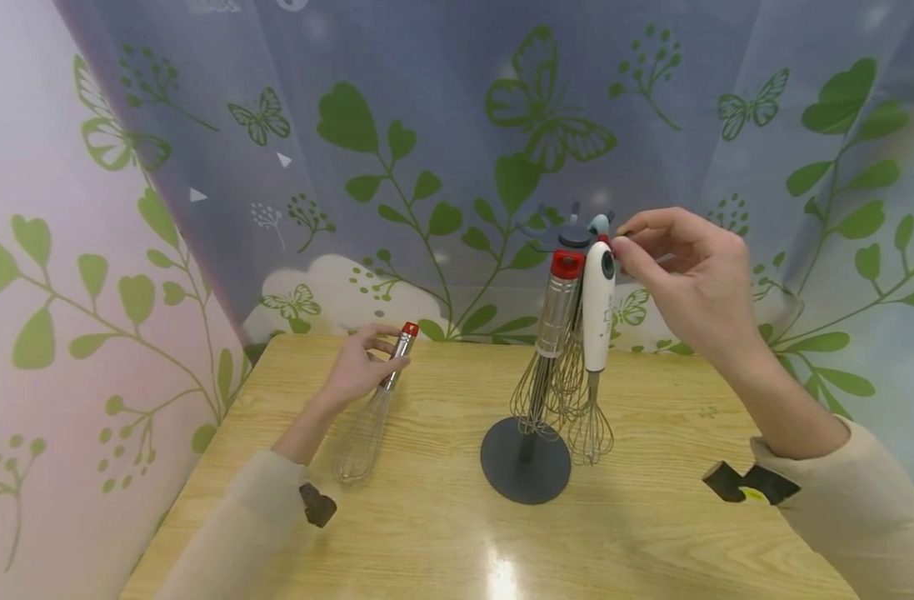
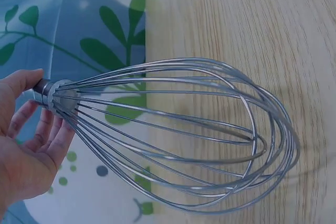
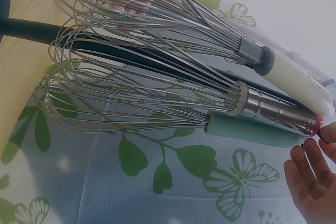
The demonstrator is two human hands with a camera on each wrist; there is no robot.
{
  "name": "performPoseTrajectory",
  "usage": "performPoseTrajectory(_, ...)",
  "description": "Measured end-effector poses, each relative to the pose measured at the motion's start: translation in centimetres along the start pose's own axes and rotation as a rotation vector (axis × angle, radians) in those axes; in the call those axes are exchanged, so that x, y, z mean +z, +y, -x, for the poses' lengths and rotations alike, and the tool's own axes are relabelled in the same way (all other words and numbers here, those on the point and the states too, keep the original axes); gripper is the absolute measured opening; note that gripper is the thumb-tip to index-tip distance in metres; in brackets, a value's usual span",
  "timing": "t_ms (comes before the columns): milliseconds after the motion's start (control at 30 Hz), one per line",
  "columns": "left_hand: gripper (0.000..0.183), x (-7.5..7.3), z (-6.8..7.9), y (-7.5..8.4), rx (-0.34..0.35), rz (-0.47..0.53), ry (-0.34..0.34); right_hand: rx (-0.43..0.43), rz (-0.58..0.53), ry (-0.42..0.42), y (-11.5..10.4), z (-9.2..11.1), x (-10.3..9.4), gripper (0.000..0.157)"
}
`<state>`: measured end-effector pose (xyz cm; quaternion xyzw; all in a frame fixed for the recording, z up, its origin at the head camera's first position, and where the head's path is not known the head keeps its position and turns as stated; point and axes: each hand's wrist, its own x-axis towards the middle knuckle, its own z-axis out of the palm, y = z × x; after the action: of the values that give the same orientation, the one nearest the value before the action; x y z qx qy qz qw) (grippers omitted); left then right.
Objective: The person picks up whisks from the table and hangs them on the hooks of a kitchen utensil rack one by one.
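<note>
My left hand point(image 1: 361, 367) grips a balloon whisk point(image 1: 399, 354) by its steel handle with a red end cap. The wire loops point(image 2: 210, 129) fill most of the left wrist view and hang over the table's left side. At the top of a dark whisk stand point(image 1: 524, 475), my right hand point(image 1: 685, 271) pinches the dark tip of a hook between thumb and index finger, beside a red whisk cap point(image 3: 318, 125). From the stand hang a white-handled whisk point(image 1: 598, 308), a steel-handled whisk point(image 1: 556, 317) with a red cap and a mint-handled whisk point(image 3: 252, 132).
The stand's round base rests on a light wood table point(image 1: 427, 533), right of its middle. More dark hooks point(image 1: 535, 229) spread from the stand's top. A leaf-and-butterfly curtain point(image 1: 427, 125) hangs close behind the table, and a printed pale sheet point(image 1: 52, 375) borders the left side.
</note>
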<state>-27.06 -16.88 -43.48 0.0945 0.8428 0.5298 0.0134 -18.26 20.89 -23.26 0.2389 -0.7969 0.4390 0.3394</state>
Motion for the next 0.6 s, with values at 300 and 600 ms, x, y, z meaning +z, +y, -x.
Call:
performPoseTrajectory(300,0.048,0.9,0.6,1.5,0.064,0.012,0.040,0.008,-0.007,0.002,0.1,0.0,0.0,0.011)
performPoseTrajectory(600,0.046,2.3,1.0,2.4,0.081,0.049,0.048,0.011,-0.007,0.004,0.0,0.0,0.0,0.011)
